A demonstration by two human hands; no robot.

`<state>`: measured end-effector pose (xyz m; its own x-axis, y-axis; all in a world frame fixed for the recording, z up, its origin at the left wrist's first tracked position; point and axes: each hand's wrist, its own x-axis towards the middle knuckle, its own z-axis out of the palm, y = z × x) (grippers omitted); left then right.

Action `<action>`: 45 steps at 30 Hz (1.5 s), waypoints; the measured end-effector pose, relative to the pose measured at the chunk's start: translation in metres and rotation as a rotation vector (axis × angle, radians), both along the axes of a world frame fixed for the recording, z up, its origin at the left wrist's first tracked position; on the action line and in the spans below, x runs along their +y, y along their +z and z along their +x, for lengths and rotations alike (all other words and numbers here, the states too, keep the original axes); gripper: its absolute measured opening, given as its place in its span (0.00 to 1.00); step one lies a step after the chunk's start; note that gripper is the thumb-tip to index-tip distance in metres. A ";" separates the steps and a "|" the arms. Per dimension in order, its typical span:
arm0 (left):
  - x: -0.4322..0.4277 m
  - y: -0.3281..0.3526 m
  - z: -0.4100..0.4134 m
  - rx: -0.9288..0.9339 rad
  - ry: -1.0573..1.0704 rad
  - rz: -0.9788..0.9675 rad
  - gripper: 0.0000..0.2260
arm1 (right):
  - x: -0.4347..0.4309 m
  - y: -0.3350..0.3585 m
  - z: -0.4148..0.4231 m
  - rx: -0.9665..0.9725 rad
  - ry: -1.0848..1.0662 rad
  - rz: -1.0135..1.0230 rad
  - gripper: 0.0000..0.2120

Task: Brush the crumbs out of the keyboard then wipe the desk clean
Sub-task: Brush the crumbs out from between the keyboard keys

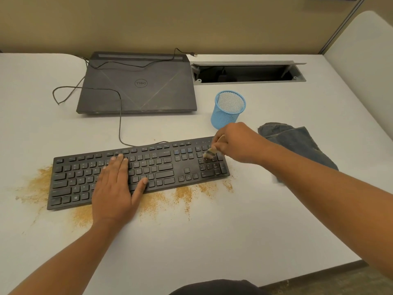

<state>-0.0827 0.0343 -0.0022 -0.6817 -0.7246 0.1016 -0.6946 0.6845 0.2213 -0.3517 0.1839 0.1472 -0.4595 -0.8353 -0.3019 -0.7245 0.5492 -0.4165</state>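
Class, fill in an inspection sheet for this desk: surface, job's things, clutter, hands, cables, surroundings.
Surface: white desk; tan crumbs strewn along the near edge and left end of the keyboard.
Job's things: keyboard, black; brush, bristles on the number pad; dark cloth lying to the right, untouched.
Clutter: closed laptop; upright blue mesh cup.
Hands: left hand flat on the keys; right hand grips the brush.
Cables: cable from the keyboard loops over the laptop; plug lies loose.
Surroundings: open cable hatch in the desk; beige partition.
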 end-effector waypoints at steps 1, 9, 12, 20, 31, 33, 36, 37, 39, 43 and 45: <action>0.000 0.000 0.000 -0.002 0.001 0.000 0.37 | -0.002 -0.003 0.001 -0.015 0.000 0.024 0.10; 0.000 0.001 -0.001 -0.004 0.001 -0.006 0.36 | -0.011 -0.009 0.006 -0.045 -0.123 -0.076 0.10; 0.000 0.001 -0.001 -0.004 -0.001 -0.006 0.36 | -0.011 -0.007 0.007 -0.044 -0.017 0.061 0.10; 0.000 0.001 -0.001 -0.012 0.005 -0.006 0.36 | -0.014 -0.007 0.012 -0.019 0.100 0.077 0.09; -0.001 0.000 -0.001 0.000 -0.010 -0.004 0.36 | -0.004 -0.008 0.007 -0.062 0.066 0.088 0.06; -0.002 -0.001 -0.001 -0.005 -0.010 -0.006 0.36 | -0.003 -0.006 0.005 -0.065 0.069 0.101 0.06; -0.002 -0.001 -0.001 -0.003 -0.004 -0.008 0.36 | -0.003 -0.009 0.004 -0.011 -0.010 -0.005 0.04; -0.002 -0.001 0.000 -0.005 -0.005 -0.008 0.36 | -0.002 -0.010 0.005 0.024 -0.020 -0.031 0.04; -0.001 -0.001 0.000 -0.012 -0.011 -0.010 0.36 | -0.001 -0.011 0.008 0.034 0.015 0.005 0.05; -0.001 -0.001 0.000 -0.013 -0.003 -0.009 0.36 | 0.002 0.001 0.008 -0.016 0.147 0.191 0.03; -0.001 -0.001 -0.001 -0.013 -0.004 -0.008 0.36 | 0.003 0.004 0.003 -0.007 0.088 0.120 0.02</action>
